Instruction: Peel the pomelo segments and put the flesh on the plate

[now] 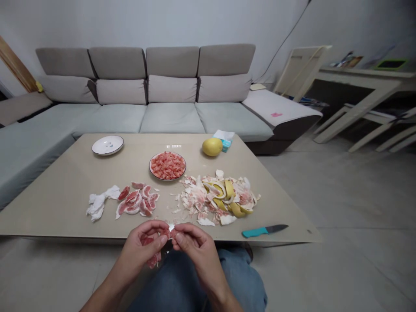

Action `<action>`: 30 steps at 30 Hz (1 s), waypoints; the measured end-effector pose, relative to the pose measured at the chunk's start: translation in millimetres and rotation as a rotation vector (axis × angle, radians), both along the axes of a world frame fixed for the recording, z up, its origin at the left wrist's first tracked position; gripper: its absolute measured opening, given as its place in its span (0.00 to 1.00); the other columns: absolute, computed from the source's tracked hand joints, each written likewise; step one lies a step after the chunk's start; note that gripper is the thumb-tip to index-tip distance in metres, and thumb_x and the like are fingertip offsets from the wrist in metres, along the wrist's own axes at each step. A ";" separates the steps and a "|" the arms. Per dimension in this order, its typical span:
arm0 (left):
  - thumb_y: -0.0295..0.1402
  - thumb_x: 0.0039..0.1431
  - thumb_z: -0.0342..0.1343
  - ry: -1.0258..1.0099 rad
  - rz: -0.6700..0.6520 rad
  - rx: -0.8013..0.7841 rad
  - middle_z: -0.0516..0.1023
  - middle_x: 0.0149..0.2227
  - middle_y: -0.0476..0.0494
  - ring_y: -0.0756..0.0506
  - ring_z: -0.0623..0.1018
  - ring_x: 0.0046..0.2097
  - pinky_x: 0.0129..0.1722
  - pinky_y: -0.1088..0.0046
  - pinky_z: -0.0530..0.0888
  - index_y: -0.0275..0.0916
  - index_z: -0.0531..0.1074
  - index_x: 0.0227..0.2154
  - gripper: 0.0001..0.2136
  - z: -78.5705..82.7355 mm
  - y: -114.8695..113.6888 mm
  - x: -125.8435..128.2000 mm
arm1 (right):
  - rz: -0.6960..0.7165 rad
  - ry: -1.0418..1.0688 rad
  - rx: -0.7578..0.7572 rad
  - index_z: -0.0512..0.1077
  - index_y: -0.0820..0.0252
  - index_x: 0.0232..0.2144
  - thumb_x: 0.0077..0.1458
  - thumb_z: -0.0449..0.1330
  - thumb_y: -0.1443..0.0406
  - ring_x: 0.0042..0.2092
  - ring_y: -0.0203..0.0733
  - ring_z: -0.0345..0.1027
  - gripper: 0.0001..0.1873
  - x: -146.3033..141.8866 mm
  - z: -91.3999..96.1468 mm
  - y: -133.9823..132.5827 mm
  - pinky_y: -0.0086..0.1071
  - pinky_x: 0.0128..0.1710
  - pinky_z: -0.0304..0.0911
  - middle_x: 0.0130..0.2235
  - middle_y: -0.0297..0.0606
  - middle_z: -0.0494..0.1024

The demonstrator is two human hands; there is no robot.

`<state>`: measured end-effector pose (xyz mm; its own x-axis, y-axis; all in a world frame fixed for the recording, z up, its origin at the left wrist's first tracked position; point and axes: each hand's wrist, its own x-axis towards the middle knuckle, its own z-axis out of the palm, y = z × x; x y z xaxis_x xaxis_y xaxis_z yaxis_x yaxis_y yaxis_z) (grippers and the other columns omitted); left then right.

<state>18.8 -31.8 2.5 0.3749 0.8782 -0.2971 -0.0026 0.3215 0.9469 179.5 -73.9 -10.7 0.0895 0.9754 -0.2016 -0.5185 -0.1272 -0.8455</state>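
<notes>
My left hand [147, 242] is closed around a piece of red pomelo flesh [152, 259], part of which hangs below the palm. Fingertip to fingertip with it, my right hand [194, 242] pinches the end of the same pomelo piece; the fingers hide most of that spot. Both hands are just over the table's front edge. Beyond the left hand lies a pile of pomelo segments [138, 200] with white pith on them. Past these, a plate [168, 166] is heaped with small peeled bits of red flesh. Right of it spreads a mound of yellow rind and white peel scraps [221, 197].
A knife with a teal handle [256, 232] lies at the table's front right. Crumpled tissue [101, 203] is at the left. Farther back are a white plate [108, 145], a whole yellow pomelo [212, 147] and a tissue pack [226, 142]. A grey sofa [172, 117] stands behind the table.
</notes>
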 end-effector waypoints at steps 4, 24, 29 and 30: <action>0.43 0.50 0.64 -0.029 0.024 0.002 0.75 0.30 0.47 0.56 0.68 0.18 0.13 0.83 0.62 0.37 0.73 0.41 0.19 0.3 3.0 -4.6 | 0.016 0.063 -0.021 0.79 0.61 0.34 0.43 0.73 0.60 0.31 0.33 0.73 0.15 1.6 2.8 -1.0 0.24 0.32 0.70 0.31 0.36 0.81; 0.41 0.53 0.64 -0.140 0.067 -0.133 0.79 0.37 0.42 0.57 0.68 0.20 0.15 0.85 0.61 0.37 0.71 0.39 0.15 -7.2 18.2 -8.3 | 0.020 -0.071 -0.028 0.77 0.63 0.35 0.39 0.73 0.58 0.36 0.37 0.76 0.21 35.4 -13.7 92.8 0.32 0.44 0.72 0.36 0.38 0.81; 0.38 0.54 0.64 -0.248 0.092 -0.209 0.78 0.34 0.42 0.55 0.73 0.23 0.15 0.86 0.62 0.35 0.71 0.36 0.13 -12.7 25.4 -13.6 | -0.070 -0.369 0.015 0.74 0.64 0.39 0.52 0.66 0.62 0.39 0.39 0.74 0.13 50.8 -28.4 182.6 0.38 0.48 0.69 0.40 0.39 0.78; 0.38 0.54 0.64 -0.264 0.093 -0.219 0.78 0.34 0.43 0.54 0.73 0.24 0.15 0.86 0.62 0.35 0.70 0.35 0.13 -13.7 27.0 -14.2 | -0.077 -0.440 0.017 0.73 0.64 0.40 0.55 0.64 0.62 0.41 0.40 0.73 0.12 51.2 -29.3 198.9 0.40 0.47 0.69 0.42 0.40 0.78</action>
<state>4.6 -4.7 -11.2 0.3853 0.8383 -0.3857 -0.2769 0.5037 0.8183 230.7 125.0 -40.0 0.2354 0.9654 -0.1120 -0.1164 -0.0864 -0.9894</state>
